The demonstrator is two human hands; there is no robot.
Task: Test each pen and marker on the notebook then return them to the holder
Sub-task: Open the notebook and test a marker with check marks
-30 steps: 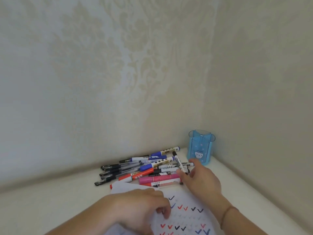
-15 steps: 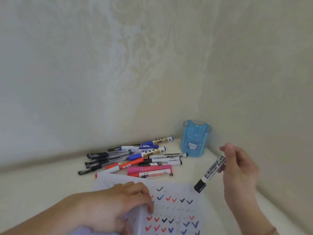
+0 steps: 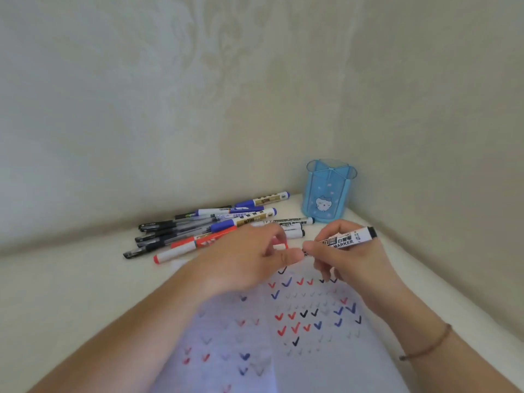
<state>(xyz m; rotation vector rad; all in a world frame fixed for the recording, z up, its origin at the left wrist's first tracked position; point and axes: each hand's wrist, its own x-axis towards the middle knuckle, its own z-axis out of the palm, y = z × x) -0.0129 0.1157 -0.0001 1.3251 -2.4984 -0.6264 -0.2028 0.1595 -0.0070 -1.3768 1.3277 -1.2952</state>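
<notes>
My right hand (image 3: 350,259) holds a white whiteboard marker with a black end (image 3: 351,236), lying roughly level above the notebook. My left hand (image 3: 249,258) has its fingertips pinched at the marker's cap end, which is hidden between my two hands. The open notebook (image 3: 283,336) lies under my hands, covered in red, blue and black tick marks. A pile of several pens and markers (image 3: 204,225) lies on the table behind my left hand. The blue translucent holder (image 3: 329,191) stands in the corner with nothing in it.
The white table (image 3: 71,279) sits in a corner, with walls close behind and to the right. A thin bracelet (image 3: 428,347) circles my right wrist.
My right hand picked a whiteboard marker from the pile and brought it over the notebook. My left hand lifted off the page and now meets the marker's cap end.
</notes>
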